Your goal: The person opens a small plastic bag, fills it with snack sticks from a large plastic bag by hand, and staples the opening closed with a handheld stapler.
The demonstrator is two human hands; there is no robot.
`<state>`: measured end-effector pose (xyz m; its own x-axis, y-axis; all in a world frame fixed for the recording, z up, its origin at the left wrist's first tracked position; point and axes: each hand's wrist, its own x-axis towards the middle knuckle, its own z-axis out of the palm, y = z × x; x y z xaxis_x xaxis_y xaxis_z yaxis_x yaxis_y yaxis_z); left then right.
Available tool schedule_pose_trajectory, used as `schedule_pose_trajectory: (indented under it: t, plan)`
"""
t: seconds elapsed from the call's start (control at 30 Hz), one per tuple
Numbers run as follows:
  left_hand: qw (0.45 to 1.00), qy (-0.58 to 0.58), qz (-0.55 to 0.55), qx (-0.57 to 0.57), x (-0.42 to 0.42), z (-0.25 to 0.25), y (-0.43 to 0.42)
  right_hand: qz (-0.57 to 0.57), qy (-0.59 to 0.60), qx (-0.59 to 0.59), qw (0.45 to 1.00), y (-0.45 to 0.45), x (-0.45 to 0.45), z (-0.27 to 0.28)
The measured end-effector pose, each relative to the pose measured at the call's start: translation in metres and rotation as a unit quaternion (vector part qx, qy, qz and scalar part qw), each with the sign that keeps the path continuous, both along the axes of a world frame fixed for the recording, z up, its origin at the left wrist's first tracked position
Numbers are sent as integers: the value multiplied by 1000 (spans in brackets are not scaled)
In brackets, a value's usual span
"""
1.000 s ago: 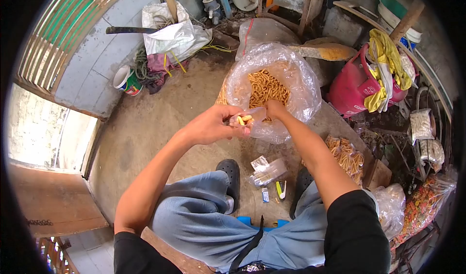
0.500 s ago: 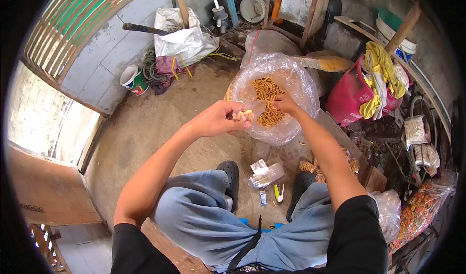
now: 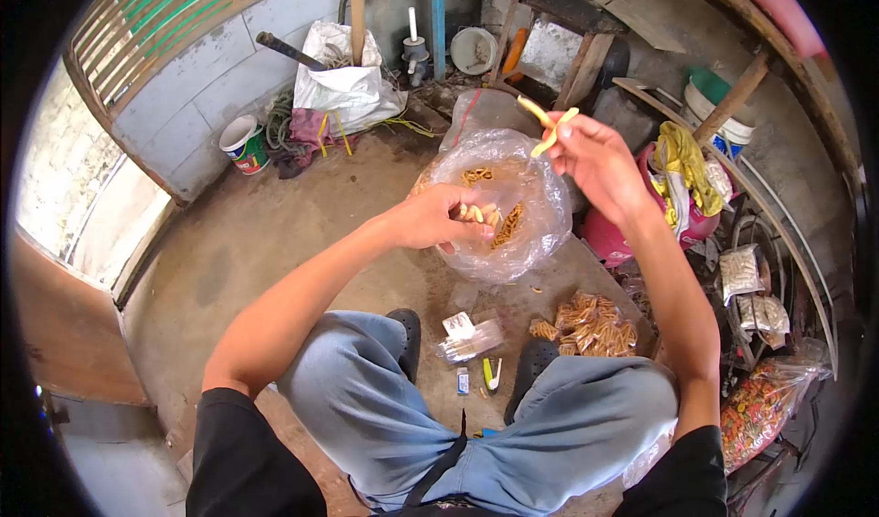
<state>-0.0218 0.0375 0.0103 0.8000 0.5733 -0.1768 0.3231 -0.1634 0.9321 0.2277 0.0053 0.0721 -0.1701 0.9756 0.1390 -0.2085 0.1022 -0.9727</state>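
Observation:
My left hand (image 3: 428, 218) is closed round a small clear bag with pale yellow snack sticks (image 3: 478, 213) in it, held over the near left side of a large clear plastic bag (image 3: 547, 215). Brown snack sticks (image 3: 507, 227) show inside that large bag. Raised above its right rim, my right hand (image 3: 586, 153) pinches a few yellowish sticks (image 3: 552, 130) between thumb and fingers. Part of the large bag's contents is hidden behind my left hand.
Filled small packets (image 3: 595, 325) lie on the floor at right, near a stapler (image 3: 492, 373), a small box (image 3: 462, 380) and clear packaging (image 3: 470, 337). A pink container (image 3: 609, 240) with yellow cloth stands right; a white sack (image 3: 343, 87) and tub (image 3: 243, 143) stand back left.
My right hand has come up out of the large bag and moved to the upper right with sticks in its fingers. My left hand still holds the small bag. The camera view has shifted.

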Motion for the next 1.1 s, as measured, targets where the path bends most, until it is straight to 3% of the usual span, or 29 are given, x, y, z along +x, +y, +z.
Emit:
schedule_pose_trajectory:
  t: [0.17,0.47,0.6,0.67,0.77,0.9,1.1]
  plan:
    - [999,-16,-33,11,12,16,-21,-22,28,-12,999,-61,-21,-5]
    - [997,-67,-29,17,16,32,-37,-59,3,37,998,-78,-30,-13]
    - [997,-77,-26,15,17,29,-35,-105,-32,43,993,-82,-33,-13]
    - [996,-79,-25,18,16,31,-36,-136,-109,127,976,-80,-30,-18]
    - [996,-82,-28,16,14,32,-36,-156,-153,149,965,-83,-34,-11]
    - [996,-83,-30,11,12,32,-35,-161,-163,161,960,-84,-34,-6]
    - [997,-74,-27,7,12,35,-37,-225,-285,223,905,-87,-37,1]
